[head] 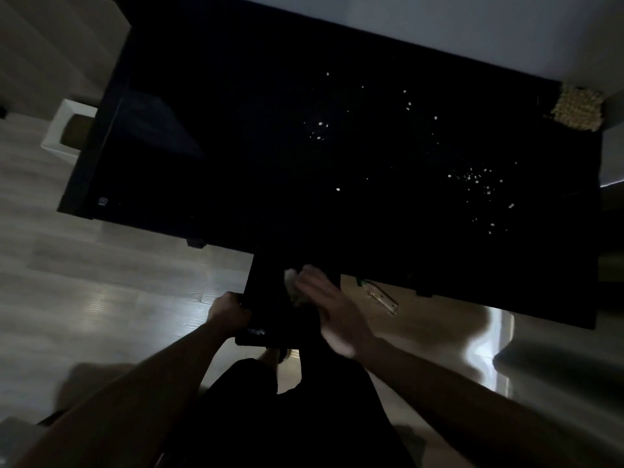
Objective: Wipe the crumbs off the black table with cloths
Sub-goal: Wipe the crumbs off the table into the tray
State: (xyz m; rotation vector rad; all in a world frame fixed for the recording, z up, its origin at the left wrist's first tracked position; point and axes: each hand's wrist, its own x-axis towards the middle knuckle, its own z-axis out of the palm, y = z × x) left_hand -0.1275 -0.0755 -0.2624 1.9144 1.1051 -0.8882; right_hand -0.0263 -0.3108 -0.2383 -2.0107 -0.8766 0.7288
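Left hand [229, 310]: gripped a dark tray [270, 298] at the black table [236, 146] near edge.
Right hand [326, 304]: fingers spread, pressing a pale cloth [291, 278].
Advice: sweep crumbs [472, 179] toward the tray.

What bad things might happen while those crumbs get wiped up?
The crumbs lie far from the cloth under the right hand, so a long sweep may push some off the table onto the floor. The room is dim, so stray crumbs could be missed. The beige mat at the far corner could get knocked.
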